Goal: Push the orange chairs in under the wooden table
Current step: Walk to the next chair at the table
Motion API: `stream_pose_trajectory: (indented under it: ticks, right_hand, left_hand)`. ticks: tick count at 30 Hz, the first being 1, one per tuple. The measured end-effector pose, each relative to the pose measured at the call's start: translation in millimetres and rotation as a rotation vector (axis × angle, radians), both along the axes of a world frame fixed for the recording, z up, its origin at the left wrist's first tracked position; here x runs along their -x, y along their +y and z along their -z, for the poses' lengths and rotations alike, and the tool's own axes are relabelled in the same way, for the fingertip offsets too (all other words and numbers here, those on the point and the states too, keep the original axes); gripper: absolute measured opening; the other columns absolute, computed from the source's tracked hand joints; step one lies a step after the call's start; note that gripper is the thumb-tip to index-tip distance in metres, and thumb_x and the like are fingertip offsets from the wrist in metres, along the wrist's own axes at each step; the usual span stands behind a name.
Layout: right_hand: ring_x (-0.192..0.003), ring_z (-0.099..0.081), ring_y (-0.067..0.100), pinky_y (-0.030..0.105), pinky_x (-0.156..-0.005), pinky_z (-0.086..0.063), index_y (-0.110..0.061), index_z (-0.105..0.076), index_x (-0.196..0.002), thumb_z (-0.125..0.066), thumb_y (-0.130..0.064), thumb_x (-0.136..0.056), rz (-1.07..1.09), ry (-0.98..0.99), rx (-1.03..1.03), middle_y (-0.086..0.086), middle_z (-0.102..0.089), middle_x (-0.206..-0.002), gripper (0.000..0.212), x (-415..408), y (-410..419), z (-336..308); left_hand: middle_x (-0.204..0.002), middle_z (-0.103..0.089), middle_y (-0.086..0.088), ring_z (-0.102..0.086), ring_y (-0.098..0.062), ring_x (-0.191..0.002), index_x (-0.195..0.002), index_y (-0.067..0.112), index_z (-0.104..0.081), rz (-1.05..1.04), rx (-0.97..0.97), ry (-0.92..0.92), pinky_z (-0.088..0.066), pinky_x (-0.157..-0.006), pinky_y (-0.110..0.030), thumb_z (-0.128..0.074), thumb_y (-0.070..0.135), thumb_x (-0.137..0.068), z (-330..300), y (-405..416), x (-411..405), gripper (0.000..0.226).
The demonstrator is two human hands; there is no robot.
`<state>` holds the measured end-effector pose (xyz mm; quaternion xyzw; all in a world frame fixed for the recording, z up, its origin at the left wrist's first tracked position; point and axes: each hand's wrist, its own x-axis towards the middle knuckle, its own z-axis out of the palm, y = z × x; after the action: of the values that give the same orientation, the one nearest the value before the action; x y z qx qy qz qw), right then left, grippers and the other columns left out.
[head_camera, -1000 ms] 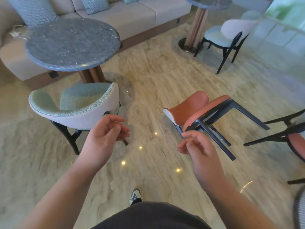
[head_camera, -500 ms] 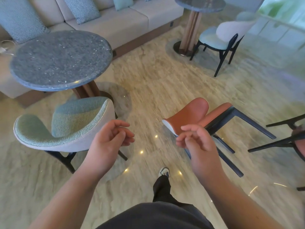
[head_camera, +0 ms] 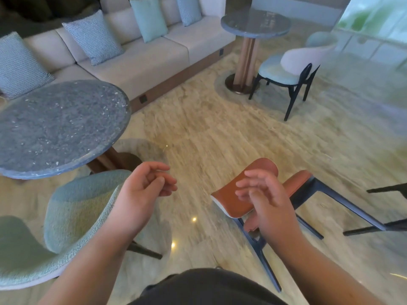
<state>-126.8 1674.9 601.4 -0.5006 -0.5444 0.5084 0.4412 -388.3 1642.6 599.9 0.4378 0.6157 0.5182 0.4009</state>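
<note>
An orange chair with dark legs lies tipped on its side on the marble floor, its legs pointing right. My right hand hovers just above its backrest, fingers loosely curled and apart, holding nothing. My left hand floats to the left of the chair, over the floor, fingers half curled and empty. Dark legs of a second chair show at the right edge. No wooden table is in view.
A round grey stone table with a green upholstered chair stands at the left. A beige sofa with cushions lines the back. A second grey table and green chair stand far right.
The view has moved forward and tilted up; the tipped orange chair now lies closer under my right hand. Both hands stay raised and empty, the fingers of the right one spread a little.
</note>
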Motion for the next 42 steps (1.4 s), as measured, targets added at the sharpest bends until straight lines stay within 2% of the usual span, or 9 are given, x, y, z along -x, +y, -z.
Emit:
stream_pose_trajectory:
  ticks: [4, 8, 11, 14, 21, 27, 33, 39, 42]
  right_hand:
    - [-0.090, -0.073, 0.014, 0.020, -0.080, -0.057, -0.025, -0.065, -0.113, -0.046, 0.007, -0.099, 0.011, -0.008, -0.005, -0.004, -0.075, -0.099, 0.040, 4, 44, 5]
    - [-0.094, -0.073, 0.015, 0.019, -0.083, -0.056, -0.032, -0.064, -0.112, -0.048, 0.004, -0.099, 0.016, -0.061, 0.001, -0.006, -0.075, -0.101, 0.042, 19, 86, 11]
    - [-0.094, -0.073, 0.015, 0.019, -0.084, -0.055, -0.031, -0.064, -0.113, -0.047, 0.003, -0.099, 0.028, -0.072, 0.015, -0.006, -0.075, -0.101, 0.041, 39, 118, 14]
    - [-0.091, -0.073, 0.017, 0.021, -0.083, -0.056, -0.028, -0.064, -0.112, -0.047, 0.005, -0.099, 0.056, -0.057, 0.039, -0.003, -0.075, -0.099, 0.040, 69, 154, 17]
    - [-0.086, -0.073, 0.015, 0.024, -0.082, -0.058, -0.014, -0.063, -0.116, -0.045, 0.012, -0.097, 0.120, -0.006, 0.102, 0.002, -0.074, -0.095, 0.037, 165, 248, 17]
    - [-0.086, -0.072, 0.017, 0.024, -0.079, -0.057, -0.016, -0.063, -0.116, -0.045, 0.014, -0.095, 0.170, 0.039, 0.110, 0.004, -0.074, -0.095, 0.041, 224, 314, 14]
    - [-0.085, -0.072, 0.018, 0.027, -0.080, -0.058, -0.020, -0.064, -0.113, -0.045, 0.015, -0.094, 0.253, 0.069, 0.082, 0.000, -0.075, -0.093, 0.044, 234, 382, 16]
    - [-0.088, -0.073, 0.020, 0.029, -0.082, -0.060, -0.023, -0.064, -0.114, -0.047, 0.012, -0.096, 0.299, 0.084, 0.040, 0.000, -0.075, -0.097, 0.043, 223, 469, 26]
    - [-0.088, -0.073, 0.021, 0.029, -0.080, -0.060, -0.023, -0.064, -0.113, -0.048, 0.012, -0.096, 0.337, 0.104, 0.034, 0.002, -0.075, -0.096, 0.042, 211, 526, 27]
  left_hand:
    - [-0.091, -0.077, -0.007, -0.075, -0.021, -0.082, -0.109, 0.019, -0.067, 0.031, 0.022, -0.040, -0.060, -0.075, -0.028, -0.051, 0.012, -0.092, 10, 37, -1, 0.024]
    - [-0.089, -0.077, -0.008, -0.076, -0.020, -0.080, -0.103, 0.029, -0.070, 0.054, 0.033, -0.057, -0.059, -0.074, -0.026, -0.051, 0.013, -0.091, 19, 81, 14, 0.027]
    - [-0.090, -0.078, -0.007, -0.076, -0.019, -0.079, -0.097, 0.039, -0.071, 0.068, 0.027, -0.052, -0.057, -0.068, -0.022, -0.051, 0.016, -0.089, 22, 120, 35, 0.032]
    - [-0.092, -0.078, -0.006, -0.076, -0.020, -0.081, -0.097, 0.042, -0.071, 0.081, 0.016, -0.050, -0.058, -0.071, -0.023, -0.051, 0.017, -0.090, 27, 164, 68, 0.033]
    - [-0.093, -0.078, -0.005, -0.077, -0.022, -0.086, -0.099, 0.040, -0.072, 0.096, 0.039, -0.060, -0.059, -0.075, -0.025, -0.051, 0.019, -0.090, 27, 275, 170, 0.030]
    - [-0.088, -0.077, -0.003, -0.076, -0.020, -0.084, -0.106, 0.026, -0.069, 0.150, 0.022, -0.060, -0.060, -0.077, -0.027, -0.051, 0.016, -0.090, 14, 361, 219, 0.025]
    - [-0.092, -0.077, -0.004, -0.076, -0.021, -0.086, -0.099, 0.041, -0.072, 0.216, 0.038, -0.059, -0.061, -0.077, -0.032, -0.052, 0.020, -0.090, 14, 435, 225, 0.030]
    - [-0.093, -0.078, -0.005, -0.077, -0.025, -0.088, -0.102, 0.040, -0.072, 0.262, 0.073, -0.022, -0.058, -0.082, -0.043, -0.058, 0.038, -0.081, 15, 534, 223, 0.025]
    - [-0.091, -0.077, -0.006, -0.077, -0.025, -0.086, -0.099, 0.040, -0.073, 0.281, 0.070, -0.020, -0.058, -0.081, -0.043, -0.058, 0.030, -0.084, 9, 598, 209, 0.023]
